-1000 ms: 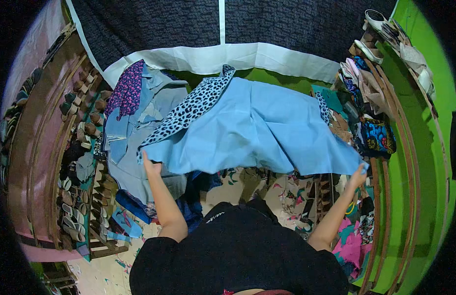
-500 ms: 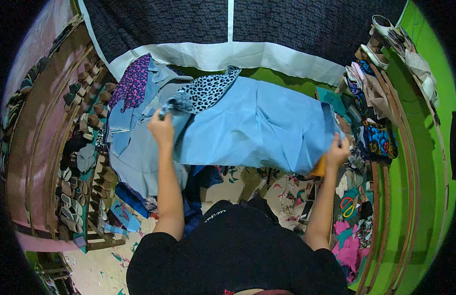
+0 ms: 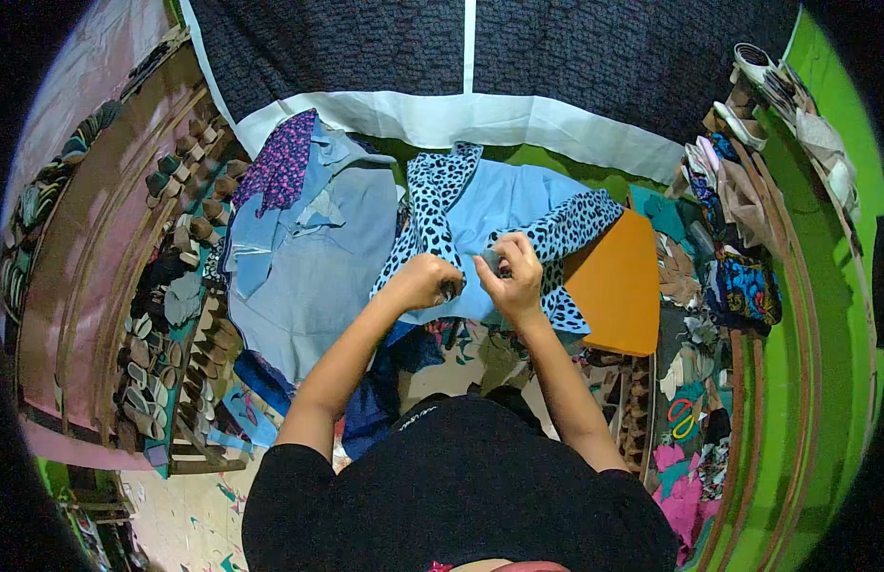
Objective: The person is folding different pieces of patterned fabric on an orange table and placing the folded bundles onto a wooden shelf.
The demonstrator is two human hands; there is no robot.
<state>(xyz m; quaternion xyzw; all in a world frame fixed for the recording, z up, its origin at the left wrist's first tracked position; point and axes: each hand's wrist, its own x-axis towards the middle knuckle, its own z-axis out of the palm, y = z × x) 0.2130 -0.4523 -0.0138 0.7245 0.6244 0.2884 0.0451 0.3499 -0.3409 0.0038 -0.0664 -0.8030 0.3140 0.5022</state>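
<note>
Our left hand has its grip closed on one edge of the blue, spotted cloth, while our right hand pinches the other. The cloth spreads before us, spotted sides folded inward, partly over an orange board, grey fabric to its left.

cloth: centre, between pile and board | pile: left | board: right, partly under cloth | curtain: behind these | shoes: far left, past pile | scissors: right, nearer than board | scraps: right, nearer than scissors
</note>
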